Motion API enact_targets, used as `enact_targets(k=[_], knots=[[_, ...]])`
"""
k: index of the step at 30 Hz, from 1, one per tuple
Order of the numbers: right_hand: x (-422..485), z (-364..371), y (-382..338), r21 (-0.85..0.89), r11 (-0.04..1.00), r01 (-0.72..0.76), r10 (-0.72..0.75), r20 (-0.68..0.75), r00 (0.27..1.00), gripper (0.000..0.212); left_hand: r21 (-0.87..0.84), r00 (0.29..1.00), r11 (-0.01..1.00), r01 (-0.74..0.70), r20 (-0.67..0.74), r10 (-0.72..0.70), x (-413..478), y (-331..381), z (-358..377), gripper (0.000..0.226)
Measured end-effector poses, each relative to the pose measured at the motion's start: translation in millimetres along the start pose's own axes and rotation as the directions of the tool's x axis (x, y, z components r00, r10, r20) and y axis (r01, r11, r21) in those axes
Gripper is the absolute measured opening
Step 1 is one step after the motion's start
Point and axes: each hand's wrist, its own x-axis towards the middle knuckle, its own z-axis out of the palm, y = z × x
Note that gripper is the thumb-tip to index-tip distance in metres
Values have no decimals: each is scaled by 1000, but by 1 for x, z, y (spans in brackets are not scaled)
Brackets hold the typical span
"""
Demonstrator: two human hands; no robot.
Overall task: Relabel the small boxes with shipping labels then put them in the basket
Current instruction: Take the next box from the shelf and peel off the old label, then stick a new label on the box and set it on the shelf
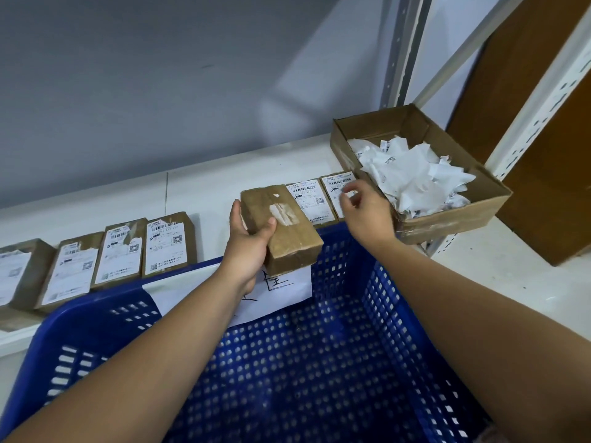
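Head camera view, looking down over a blue basket (96,302) pushed against a white shelf (96,209). The left hand (248,241) grips a small brown box (287,225) from its left side, thumb on top and fingers curled underneath. It holds the box tilted just above the basket's far rim. The top face of the box is bare except for a pale patch of label residue.

Two labelled boxes (311,196) lie on the shelf just right of it. The right hand (364,209) hovers over the farther right one, beside a cardboard tray (447,219) heaped with torn label scraps (412,174). Its fingers are loosely curled, thumb and forefinger close together; whether they pinch a scrap cannot be told. Both forearms stretch forward over the basket.

A row of labelled boxes (166,247) lies on the shelf at left. A handwritten paper sheet (287,286) hangs on the basket's far wall, and no boxes show inside.

The old label looks stripped, so the step in hand is probably discarding its scrap. The next move calls for a fresh shipping label pressed flat on the bare face; none is visible.
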Motion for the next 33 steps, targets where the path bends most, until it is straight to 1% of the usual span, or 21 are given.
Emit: enact_targets(k=[1, 3, 4, 6, 8, 10, 13, 15, 18, 20, 22, 23, 26, 29, 31, 33], knots=[[-1, 9, -7, 53, 997, -49, 42, 132, 990, 29, -9, 1000, 1000, 7, -10, -7, 2, 0, 0, 76], [-5, 23, -17, 111, 982, -151, 102, 361, 927, 48, -3, 999, 1000, 7, -31, -7, 7, 1, 2, 68], [-8, 29, -20, 135, 974, -181, 109, 423, 899, 53, 0, 999, 1000, 4, -51, -4, 10, 0, 2, 61], [-11, 40, -21, 231, 946, -227, 97, 465, 880, 51, -2, 995, 1000, 11, -97, -11, 16, 1, 0, 54], [-13, 45, -20, 289, 926, -243, 82, 473, 877, 44, 13, 994, 1000, 18, -111, -17, 22, 1, -4, 55], [-12, 50, -17, 317, 917, -242, 67, 476, 877, 45, 68, 994, 998, 10, -108, -3, 25, 1, -6, 51], [-13, 54, -14, 340, 905, -257, 70, 476, 877, 60, 140, 986, 990, 1, -167, 23, 34, -1, -9, 28], [-13, 57, -13, 296, 928, -226, 65, 469, 881, 64, 163, 981, 987, 16, -195, 16, 39, -5, -10, 18], [-15, 60, -18, 206, 964, -168, 69, 417, 906, 64, 243, 983, 970, 24, -183, 21, 40, -12, -13, 29], [-15, 62, -22, 148, 977, -153, 87, 377, 922, 61, 295, 986, 956, 11, -163, 39, 39, -16, -15, 44], [-16, 63, -25, 117, 982, -150, 100, 355, 930, 60, 301, 986, 953, 16, -161, 34, 37, -17, -17, 63], [-16, 63, -25, 114, 982, -154, 105, 351, 930, 60, 291, 987, 957, 21, -159, 27, 36, -18, -17, 65], [-20, 61, -27, 122, 976, -183, 133, 337, 932, 66, 249, 990, 968, 37, -139, -3, 33, -19, -19, 43], [-26, 56, -31, 133, 972, -195, 146, 311, 939, 66, 248, 989, 968, 43, -146, -7, 27, -14, -22, 51], [-32, 51, -37, 128, 974, -184, 140, 294, 946, 64, 318, 987, 948, 26, -156, 25, 16, -5, -24, 48], [-38, 45, -43, 106, 979, -175, 140, 277, 951, 62, 478, 987, 878, -32, -124, 103, 6, 2, -29, 45]])
